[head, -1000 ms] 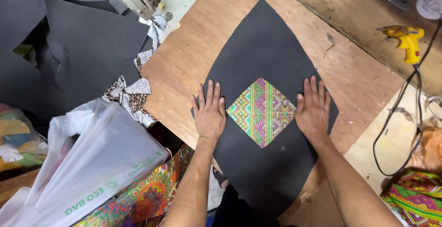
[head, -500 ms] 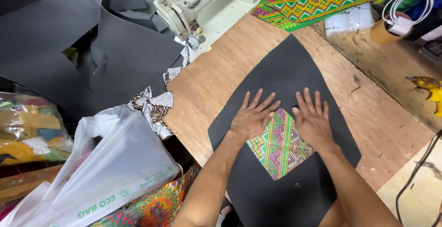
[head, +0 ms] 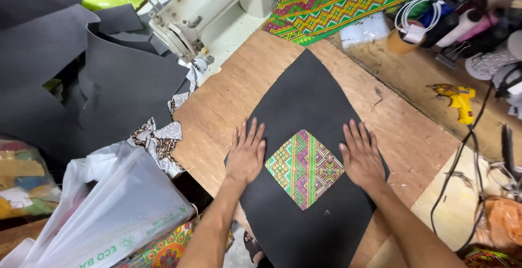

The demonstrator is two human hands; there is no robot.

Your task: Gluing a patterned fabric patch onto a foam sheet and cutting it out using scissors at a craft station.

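Left hand: the left hand (head: 246,156) lies flat on the black sheet (head: 304,105), fingers spread wide and straight, gripping nothing.
Right hand: the right hand (head: 361,158) lies flat too, fingers open and a little apart, gripping nothing.
Patterned square: the patterned square (head: 304,168) of green, pink and yellow cloth sits on the black sheet between both hands, turned like a diamond. The left hand is at its 9 o'clock, the right hand at its 3 o'clock, both just beside it.
Black sheet: it rests on the wooden table (head: 228,99).
Around: a sewing machine (head: 212,12) at 11 o'clock, a yellow glue gun (head: 459,99) at 2 o'clock, a plastic bag (head: 117,213) at 8 o'clock.
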